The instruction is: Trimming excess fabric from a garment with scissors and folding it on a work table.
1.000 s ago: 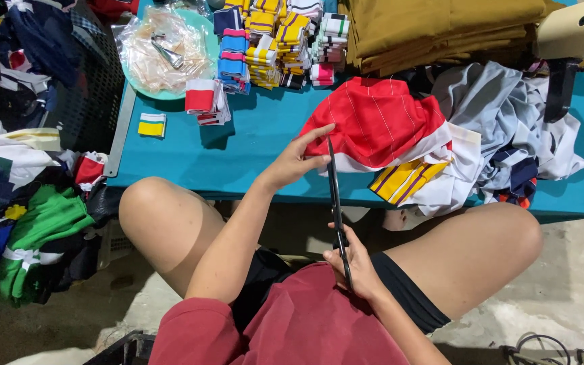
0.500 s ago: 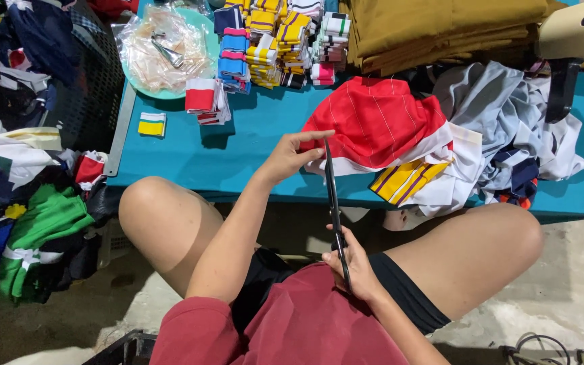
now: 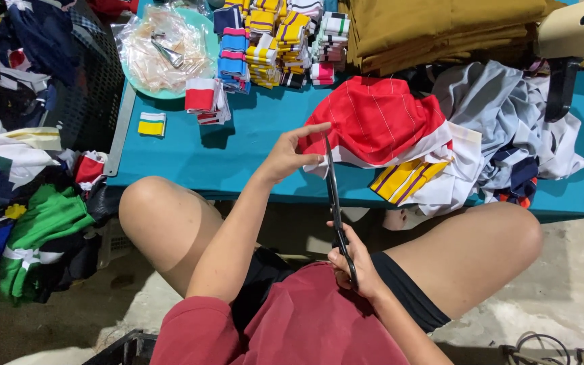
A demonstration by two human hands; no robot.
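Since the earlier frame the left hand (image 3: 285,159) has been raised slightly, fingers closed on the red-and-white fabric piece (image 3: 373,125) at the teal surface (image 3: 251,142) edge. The long black scissors (image 3: 336,203) are gripped by the right hand (image 3: 356,267), blades nearly shut. Stacked striped cuffs (image 3: 272,34) and folded mustard cloth (image 3: 441,30) lie behind.

On the bench (image 3: 251,152) we see the garment heap (image 3: 441,128) at right, folded cloth (image 3: 441,27) behind it, stacked trim pieces (image 3: 272,34) at the middle back, and a plate (image 3: 170,88) left of them. Our scissors (image 3: 336,203) stand between the knees, tips at the garment heap.
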